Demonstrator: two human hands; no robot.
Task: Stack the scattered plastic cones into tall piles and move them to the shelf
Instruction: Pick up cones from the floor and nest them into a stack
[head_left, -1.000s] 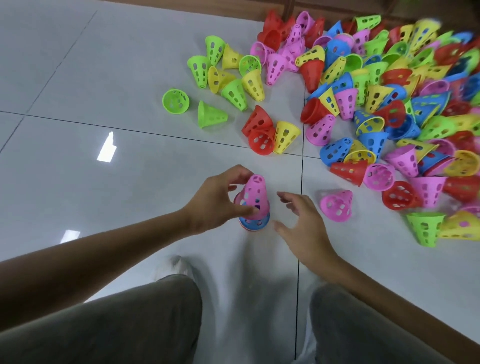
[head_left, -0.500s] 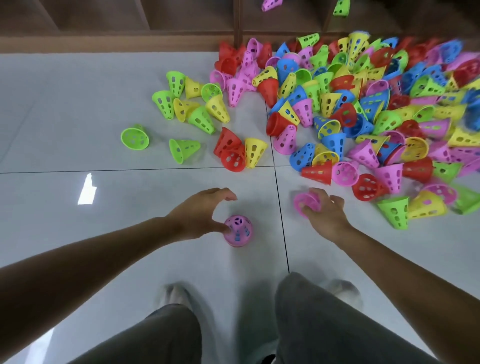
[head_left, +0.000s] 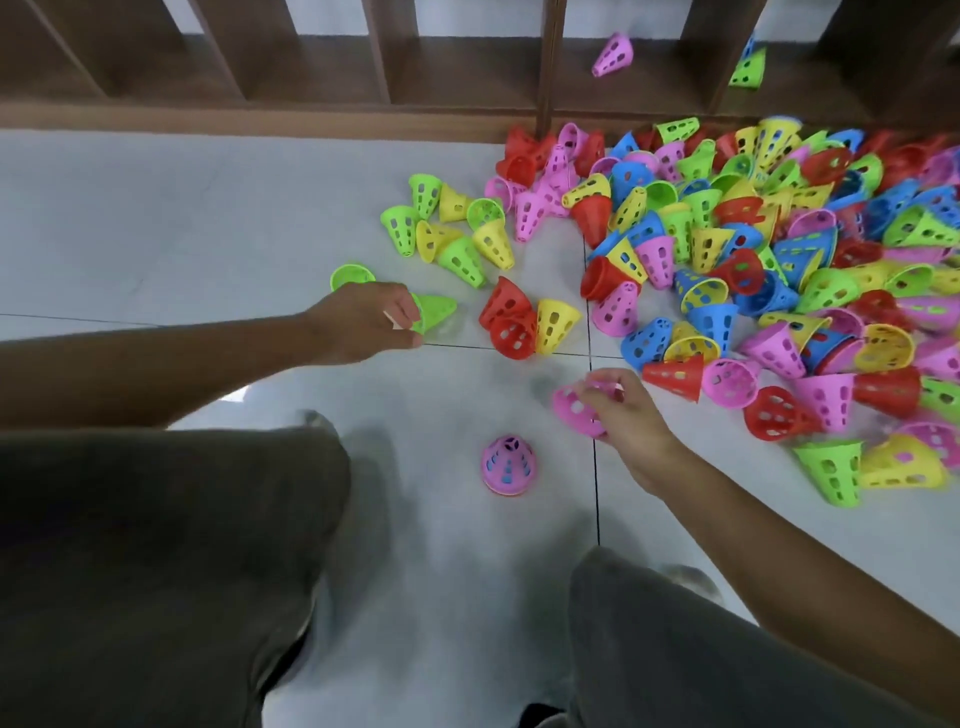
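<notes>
cone pile (head_left: 779, 270) cut off at right edge, far cones blurred, shelf (head_left: 467, 67) top cropped

The floor (head_left: 208, 218) consists of large, glossy, pale grey tiles separated by thin dark grout lines (head_left: 595, 483), one running across the view and one running toward the camera. A brown wooden baseboard (head_left: 249, 120) runs along the far edge of the floor. In the foreground, two legs in dark olive trousers (head_left: 156, 571) occupy the lower part of the view, and a blurred light-coloured shoe (head_left: 691, 578) is partly visible beside the right leg.
</notes>
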